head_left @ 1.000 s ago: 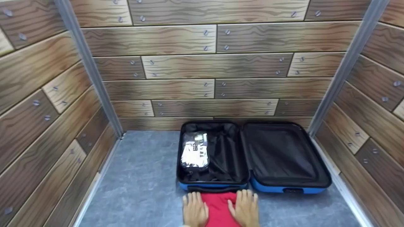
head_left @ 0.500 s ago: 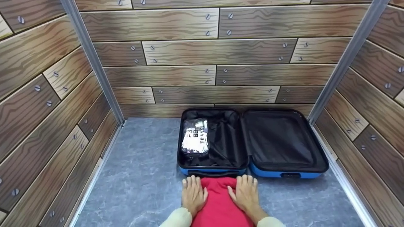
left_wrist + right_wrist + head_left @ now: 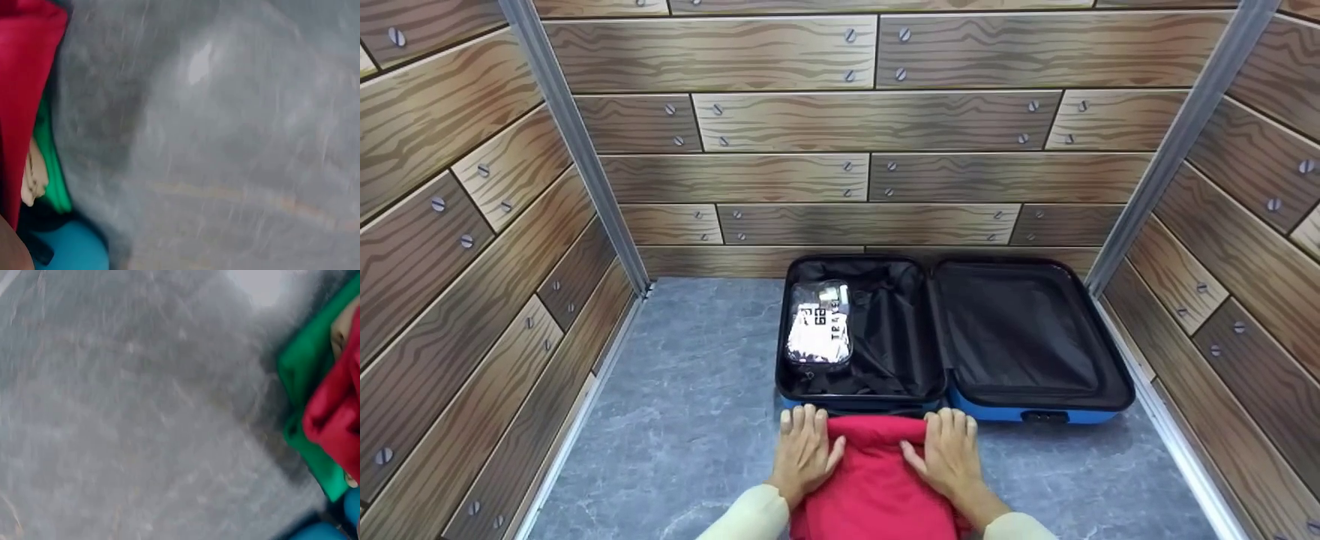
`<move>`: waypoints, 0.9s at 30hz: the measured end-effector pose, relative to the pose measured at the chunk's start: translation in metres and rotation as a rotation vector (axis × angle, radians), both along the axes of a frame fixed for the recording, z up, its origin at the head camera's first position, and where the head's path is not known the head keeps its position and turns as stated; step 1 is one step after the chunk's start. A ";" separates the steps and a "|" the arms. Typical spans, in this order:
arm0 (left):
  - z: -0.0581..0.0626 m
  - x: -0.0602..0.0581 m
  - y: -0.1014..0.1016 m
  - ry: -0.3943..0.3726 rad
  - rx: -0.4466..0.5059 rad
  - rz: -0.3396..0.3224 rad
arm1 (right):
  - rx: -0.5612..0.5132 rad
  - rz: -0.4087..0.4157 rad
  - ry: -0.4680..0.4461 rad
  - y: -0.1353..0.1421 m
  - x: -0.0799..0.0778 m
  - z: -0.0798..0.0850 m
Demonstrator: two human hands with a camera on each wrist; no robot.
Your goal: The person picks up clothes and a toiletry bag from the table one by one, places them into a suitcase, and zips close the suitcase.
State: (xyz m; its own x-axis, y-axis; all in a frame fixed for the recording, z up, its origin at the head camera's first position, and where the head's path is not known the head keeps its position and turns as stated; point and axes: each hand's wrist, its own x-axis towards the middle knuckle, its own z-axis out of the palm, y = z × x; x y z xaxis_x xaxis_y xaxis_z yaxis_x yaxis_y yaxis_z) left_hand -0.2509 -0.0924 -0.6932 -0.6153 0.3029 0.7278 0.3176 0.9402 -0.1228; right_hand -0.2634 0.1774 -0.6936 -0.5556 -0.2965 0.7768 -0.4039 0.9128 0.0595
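Note:
A red folded cloth (image 3: 874,480), perhaps a garment, lies in front of the suitcase at the bottom of the head view. My left hand (image 3: 806,454) grips its far left corner, thumb on top. At the far right corner my right hand (image 3: 950,455) holds it the same way. The far edge is drawn straight between them in a thick fold. Both wrist views show a green cloth (image 3: 52,163) (image 3: 306,365) and a beige cloth (image 3: 35,175) beneath the red one. The fingers are mostly hidden in the wrist views.
A blue suitcase with black lining (image 3: 1035,330) lies wide open beyond the cloth. In its left half sits a clear and silver pouch (image 3: 819,322) lettered TRAVEL. Wood-pattern walls (image 3: 780,124) enclose the grey floor (image 3: 690,390) at the back and sides.
The head view has tilted down, bringing more of the cloth and both sleeves into sight. My hands have moved slightly apart, and the cloth's far edge is now stretched straighter.

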 end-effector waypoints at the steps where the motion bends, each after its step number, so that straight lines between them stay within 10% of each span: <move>1: 0.003 -0.001 -0.001 0.003 -0.006 -0.004 | 0.002 0.004 0.004 0.001 -0.001 0.003; 14: 0.049 -0.020 -0.008 0.051 -0.043 -0.017 | 0.046 0.036 -0.041 0.003 -0.019 0.052; 27: 0.108 -0.069 -0.014 0.029 -0.113 0.028 | 0.080 -0.015 -0.079 -0.004 -0.064 0.114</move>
State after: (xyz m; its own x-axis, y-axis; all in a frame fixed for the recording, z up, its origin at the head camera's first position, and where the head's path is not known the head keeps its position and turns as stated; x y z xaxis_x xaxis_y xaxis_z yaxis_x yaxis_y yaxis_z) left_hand -0.3203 -0.1063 -0.5853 -0.6039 0.3669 0.7076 0.2857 0.9284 -0.2376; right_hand -0.3271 0.1735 -0.5793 -0.6189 -0.3471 0.7046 -0.3965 0.9125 0.1012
